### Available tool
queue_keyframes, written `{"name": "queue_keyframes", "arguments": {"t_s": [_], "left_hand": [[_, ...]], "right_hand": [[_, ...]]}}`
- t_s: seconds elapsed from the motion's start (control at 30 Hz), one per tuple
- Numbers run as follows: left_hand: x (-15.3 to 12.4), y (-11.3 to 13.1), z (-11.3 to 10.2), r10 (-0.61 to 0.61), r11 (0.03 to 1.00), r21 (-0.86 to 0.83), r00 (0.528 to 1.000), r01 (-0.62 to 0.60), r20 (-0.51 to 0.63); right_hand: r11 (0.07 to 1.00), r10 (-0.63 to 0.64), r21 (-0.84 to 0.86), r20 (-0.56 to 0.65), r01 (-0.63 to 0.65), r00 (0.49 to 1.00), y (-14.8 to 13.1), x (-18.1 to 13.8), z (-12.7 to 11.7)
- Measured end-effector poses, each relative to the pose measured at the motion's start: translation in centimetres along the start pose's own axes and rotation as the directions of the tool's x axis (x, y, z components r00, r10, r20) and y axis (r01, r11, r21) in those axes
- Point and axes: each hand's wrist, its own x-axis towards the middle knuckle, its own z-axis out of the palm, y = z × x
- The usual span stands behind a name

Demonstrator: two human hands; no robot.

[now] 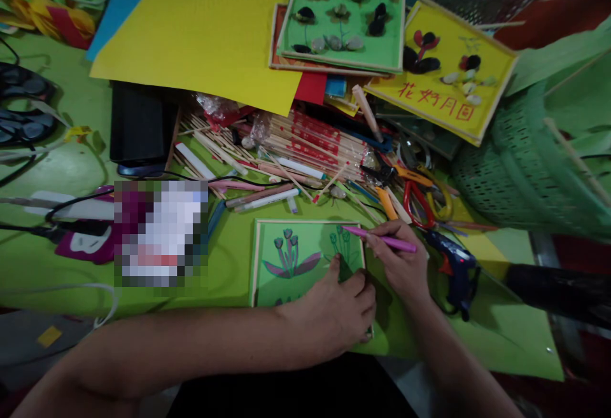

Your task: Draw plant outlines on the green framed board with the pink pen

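The right grip (398,259) is pinching a pink marker (394,242), its tip pointing left at 3 outlined flowers (340,240); whether it is touching the paper, I cannot tell. The left grip (340,313), its fingers loosely spread, is resting on the framed green card (315,245), which is lying under and to the left of both grips on the worktop (224,284). A glue gun (459,275) is lying right of the right grip, and red-handled scissors (420,208) are lying just beyond it.
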Motion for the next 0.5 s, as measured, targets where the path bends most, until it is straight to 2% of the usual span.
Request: {"name": "queue_keyframes", "arguments": {"t_s": [0.5], "left_hand": [[-0.01,-0.07,-0.20,-0.001,1.000,0.009,1.000,0.001,-0.001]], "right_hand": [[1.000,-0.004,0.021,-0.027,0.005,1.000,-0.60,-0.03,0.02]]}}
